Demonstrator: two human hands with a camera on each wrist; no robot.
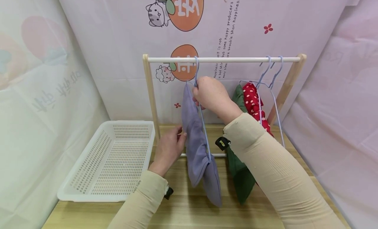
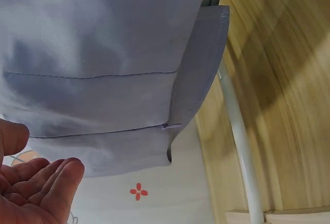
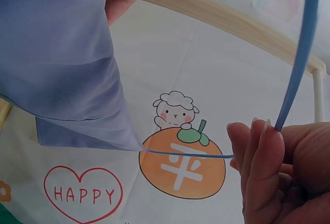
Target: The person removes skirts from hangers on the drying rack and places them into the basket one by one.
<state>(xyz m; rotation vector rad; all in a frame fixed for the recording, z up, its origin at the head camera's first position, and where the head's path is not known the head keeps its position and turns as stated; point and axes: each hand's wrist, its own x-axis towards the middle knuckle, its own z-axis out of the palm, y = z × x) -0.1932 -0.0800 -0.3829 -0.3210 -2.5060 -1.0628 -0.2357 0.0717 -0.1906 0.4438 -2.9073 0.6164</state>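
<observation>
My right hand pinches a blue wire hanger just below its hook, which sits over the rack's white rail. A lavender cloth item hangs draped over this hanger, its two ends falling below. Stitched seams and a small zip pull show on the cloth in the left wrist view. Beside its left face, my left hand stays with relaxed, slightly bent fingers and grips nothing. In the right wrist view the hanger's bar runs from my right fingers into the cloth.
The white-railed wooden rack stands on a wooden table. Right of the lavender cloth hang a green cloth and a red polka-dot cloth, with two more blue hooks. A white perforated basket is at the left.
</observation>
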